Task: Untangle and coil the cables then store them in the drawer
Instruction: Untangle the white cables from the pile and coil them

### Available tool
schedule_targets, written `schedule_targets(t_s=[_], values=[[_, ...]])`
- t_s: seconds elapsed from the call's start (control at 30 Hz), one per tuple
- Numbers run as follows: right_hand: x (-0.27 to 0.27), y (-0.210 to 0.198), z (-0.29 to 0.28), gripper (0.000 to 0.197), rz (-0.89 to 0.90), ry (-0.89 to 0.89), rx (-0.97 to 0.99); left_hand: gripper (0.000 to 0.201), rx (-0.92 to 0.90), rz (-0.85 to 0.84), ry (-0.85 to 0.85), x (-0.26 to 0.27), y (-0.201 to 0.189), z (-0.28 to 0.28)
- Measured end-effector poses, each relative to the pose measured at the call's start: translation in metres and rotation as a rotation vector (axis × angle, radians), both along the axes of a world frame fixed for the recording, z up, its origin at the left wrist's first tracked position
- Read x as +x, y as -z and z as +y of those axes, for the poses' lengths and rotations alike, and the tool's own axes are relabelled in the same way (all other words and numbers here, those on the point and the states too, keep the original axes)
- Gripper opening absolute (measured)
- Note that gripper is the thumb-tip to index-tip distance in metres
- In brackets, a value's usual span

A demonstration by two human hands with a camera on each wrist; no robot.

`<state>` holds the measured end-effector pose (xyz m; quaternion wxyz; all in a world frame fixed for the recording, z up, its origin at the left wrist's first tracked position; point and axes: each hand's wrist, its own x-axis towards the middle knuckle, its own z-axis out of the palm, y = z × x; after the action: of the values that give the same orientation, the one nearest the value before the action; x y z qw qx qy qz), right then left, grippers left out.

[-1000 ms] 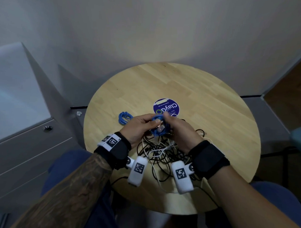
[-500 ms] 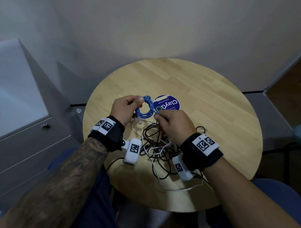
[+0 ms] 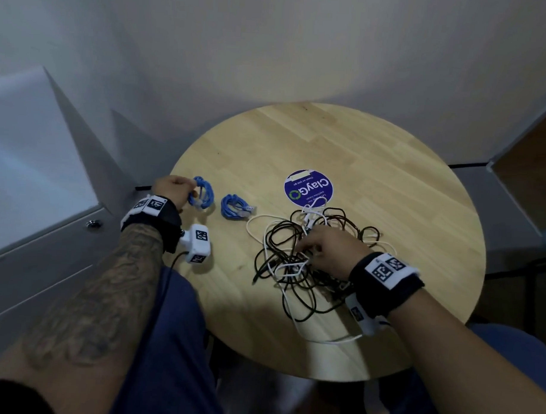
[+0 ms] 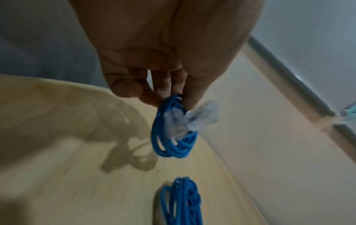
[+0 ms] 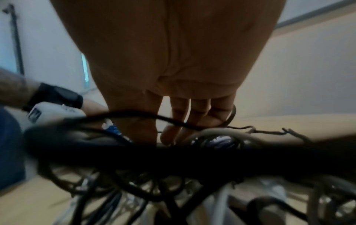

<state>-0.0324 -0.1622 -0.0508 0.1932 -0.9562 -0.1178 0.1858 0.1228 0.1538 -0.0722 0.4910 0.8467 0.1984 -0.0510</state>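
My left hand (image 3: 176, 188) pinches a coiled blue cable (image 3: 201, 193) just above the left edge of the round wooden table (image 3: 390, 167). In the left wrist view the thumb and fingertips (image 4: 154, 97) hold the top of that coil (image 4: 173, 137), whose clear plugs stick out. A second blue coil (image 3: 233, 207) (image 4: 183, 197) lies on the table just to its right. My right hand (image 3: 326, 249) rests on a tangle of black and white cables (image 3: 282, 247). Its fingers (image 5: 179, 115) point fairly straight down into the tangle, with a black strand (image 5: 134, 113) across them.
A grey drawer cabinet (image 3: 31, 260) with a round knob (image 3: 93, 223) stands to the left of the table, its drawers closed. A round purple sticker (image 3: 308, 188) lies mid-table behind the tangle. Bare wood shows at the far and right parts. My legs are under the near edge.
My left hand has carried the blue coil left toward the table's edge. My right hand let go of it and dropped onto the black and white tangle.
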Motion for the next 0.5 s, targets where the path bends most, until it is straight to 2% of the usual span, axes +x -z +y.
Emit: schedule_targets(t_s=[0.13, 0.17, 0.23, 0.3, 0.37, 0.43, 0.5], values=[[0.002, 0.015, 0.006, 0.023, -0.065, -0.068, -0.136, 0.034, 0.179, 0.186, 0.049, 0.001, 0.005, 0.015], [0.002, 0.018, 0.006, 0.018, -0.081, -0.067, -0.156, 0.037, 0.327, 0.208, 0.120, -0.001, 0.009, 0.017], [0.001, 0.020, 0.005, 0.012, -0.120, -0.038, -0.160, 0.036, 0.475, 0.277, 0.213, -0.004, 0.015, 0.017], [0.002, 0.017, 0.000, 0.011, -0.163, 0.029, -0.106, 0.031, 0.387, 0.332, 0.272, -0.005, 0.017, 0.014], [0.005, 0.009, -0.008, 0.013, -0.233, 0.142, 0.023, 0.027, 0.267, 0.340, 0.260, -0.013, 0.018, 0.005], [0.008, -0.001, -0.018, 0.013, -0.313, 0.265, 0.172, 0.031, 0.071, 0.404, 0.093, -0.015, 0.018, -0.001], [0.009, -0.013, -0.028, 0.013, -0.371, 0.378, 0.321, 0.042, 0.091, 0.362, 0.091, -0.012, 0.011, -0.004]])
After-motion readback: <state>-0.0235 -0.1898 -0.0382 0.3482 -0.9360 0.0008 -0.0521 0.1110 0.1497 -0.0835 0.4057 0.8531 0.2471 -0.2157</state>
